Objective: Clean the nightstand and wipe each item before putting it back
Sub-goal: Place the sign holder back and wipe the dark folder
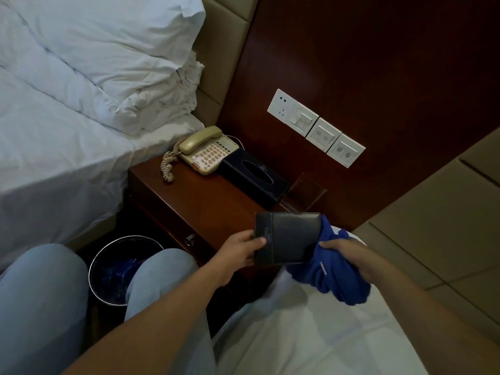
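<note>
The left hand (240, 249) grips a dark folder (286, 238) by its left edge, thumb on top, holding it in the air at the 5 o'clock corner of the worktop (205, 201). The right hand (349, 254) clutches a bunched blue cloth (335, 277), which touches the folder's right edge. On the worktop, a beige phone (207, 150) sits at 12 o'clock, its coiled cord (167, 165) trailing toward 10 o'clock. A dark tissue box (254, 175) lies just beside the phone, at 2 o'clock. A clear stand (307, 189) sits against the wall at 3 o'clock, touching the box or nearly so. A bin (121, 269) stands on the floor at 7 o'clock from the worktop, between the person's knees. A bed (62, 147) with a pillow (108, 44) lies at 9 o'clock. Wall switches (316, 128) sit at 1 o'clock.
</note>
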Motion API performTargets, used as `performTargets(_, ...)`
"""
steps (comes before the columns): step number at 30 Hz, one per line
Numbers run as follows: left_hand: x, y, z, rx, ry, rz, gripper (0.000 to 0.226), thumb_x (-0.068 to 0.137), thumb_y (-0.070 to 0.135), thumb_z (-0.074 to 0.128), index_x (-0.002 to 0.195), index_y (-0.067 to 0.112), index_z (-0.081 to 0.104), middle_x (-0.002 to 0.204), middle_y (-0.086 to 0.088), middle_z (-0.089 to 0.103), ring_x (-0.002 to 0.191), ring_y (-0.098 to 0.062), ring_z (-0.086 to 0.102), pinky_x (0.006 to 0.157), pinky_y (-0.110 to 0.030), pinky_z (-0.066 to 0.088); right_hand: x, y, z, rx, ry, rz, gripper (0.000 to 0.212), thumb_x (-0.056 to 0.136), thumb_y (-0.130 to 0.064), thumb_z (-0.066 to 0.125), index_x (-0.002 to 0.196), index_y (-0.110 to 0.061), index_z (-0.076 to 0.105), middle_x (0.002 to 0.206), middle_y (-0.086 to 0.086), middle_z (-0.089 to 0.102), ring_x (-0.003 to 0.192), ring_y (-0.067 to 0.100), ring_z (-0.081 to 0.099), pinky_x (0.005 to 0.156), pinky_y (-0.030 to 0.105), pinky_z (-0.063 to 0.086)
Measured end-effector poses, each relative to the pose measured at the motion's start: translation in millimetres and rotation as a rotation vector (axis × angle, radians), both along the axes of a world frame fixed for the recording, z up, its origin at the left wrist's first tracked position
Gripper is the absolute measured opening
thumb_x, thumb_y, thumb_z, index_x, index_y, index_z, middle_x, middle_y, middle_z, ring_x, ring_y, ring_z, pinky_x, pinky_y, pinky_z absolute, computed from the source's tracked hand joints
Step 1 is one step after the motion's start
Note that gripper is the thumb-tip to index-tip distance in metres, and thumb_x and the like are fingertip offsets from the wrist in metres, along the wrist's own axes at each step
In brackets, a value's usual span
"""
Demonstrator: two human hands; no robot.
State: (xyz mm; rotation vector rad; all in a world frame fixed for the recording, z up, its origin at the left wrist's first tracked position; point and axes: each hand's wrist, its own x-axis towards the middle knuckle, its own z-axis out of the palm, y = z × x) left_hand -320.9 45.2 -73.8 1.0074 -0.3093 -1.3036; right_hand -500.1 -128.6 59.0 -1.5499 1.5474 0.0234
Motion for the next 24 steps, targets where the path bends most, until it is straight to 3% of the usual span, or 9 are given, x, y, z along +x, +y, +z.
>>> performTargets(3, -7, -1, -5, -0.012, -0.031, -0.052, 0.03, 0.1, 0.013, 0.065, 0.129, 0.019, 0.067, 0.122, -0.004, 0.076, 0.11, -0.021, 0.073, 0.087, -0.035, 0.062, -9, -2, -9, 0.007, -0.058, -0.105, 0.037, 0.087, -0.03, 0.077, 0.111, -0.003, 0.065, 0.094, 0.022, 0.076, 0.092, 0.039, 0.07, 0.088, 0.047, 0.055)
performTargets(7, -4, -6, -8, -0.054, 0.08, 0.083, 0.027, 0.103, 0.012, 0.061, 0.128, 0.018, 0.067, 0.122, -0.004, 0.076, 0.11, -0.022, 0.074, 0.086, -0.038, 0.062, -1, 10, -40, 0.119, -0.306, -0.341, 0.048, 0.089, -0.033, 0.073, 0.12, 0.002, 0.063, 0.103, 0.021, 0.074, 0.092, 0.038, 0.067, 0.086, 0.045, 0.055)
performTargets(10, -6, -10, -10, -0.069, 0.162, 0.186, 0.026, 0.103, 0.01, 0.059, 0.128, 0.017, 0.066, 0.121, -0.008, 0.076, 0.111, -0.026, 0.072, 0.086, -0.039, 0.061, 28, 40, -53, 0.196, -0.386, -0.233, 0.035, 0.096, -0.031, 0.062, 0.116, -0.002, 0.063, 0.099, 0.018, 0.07, 0.083, 0.034, 0.067, 0.076, 0.041, 0.056)
performTargets(16, 2, -9, -14, -0.083, 0.109, 0.29, 0.028, 0.103, 0.011, 0.06, 0.13, 0.015, 0.065, 0.12, -0.011, 0.076, 0.112, -0.03, 0.073, 0.097, -0.043, 0.057, 65, 92, -76, 0.401, -0.39, -0.141, 0.033, 0.098, -0.029, 0.061, 0.097, 0.002, 0.07, 0.094, 0.024, 0.071, 0.079, 0.034, 0.067, 0.075, 0.04, 0.054)
performTargets(18, 4, -5, -14, -0.064, 0.076, 0.245, 0.029, 0.103, 0.011, 0.061, 0.131, 0.019, 0.063, 0.122, -0.007, 0.076, 0.113, -0.025, 0.072, 0.098, -0.041, 0.058, 64, 75, -81, 0.327, -0.373, -0.233, 0.036, 0.101, -0.027, 0.058, 0.098, 0.007, 0.069, 0.089, 0.026, 0.067, 0.078, 0.034, 0.063, 0.08, 0.039, 0.051)
performTargets(21, 5, -4, -19, -0.056, 0.029, 0.193, 0.034, 0.103, 0.013, 0.062, 0.136, 0.022, 0.061, 0.125, -0.004, 0.074, 0.116, -0.023, 0.071, 0.099, -0.046, 0.058, 48, 20, -77, 0.045, -0.426, -0.423, 0.037, 0.107, -0.028, 0.047, 0.1, 0.006, 0.06, 0.081, 0.023, 0.054, 0.075, 0.028, 0.054, 0.08, 0.028, 0.048)
performTargets(24, 3, -1, -21, -0.035, -0.11, 0.152, 0.035, 0.103, 0.017, 0.063, 0.136, 0.029, 0.061, 0.125, 0.002, 0.073, 0.115, -0.019, 0.07, 0.099, -0.045, 0.058, 26, 4, -30, -0.167, -0.408, -0.404, 0.036, 0.094, -0.034, 0.07, 0.113, -0.006, 0.063, 0.099, 0.016, 0.071, 0.094, 0.036, 0.068, 0.093, 0.047, 0.055)
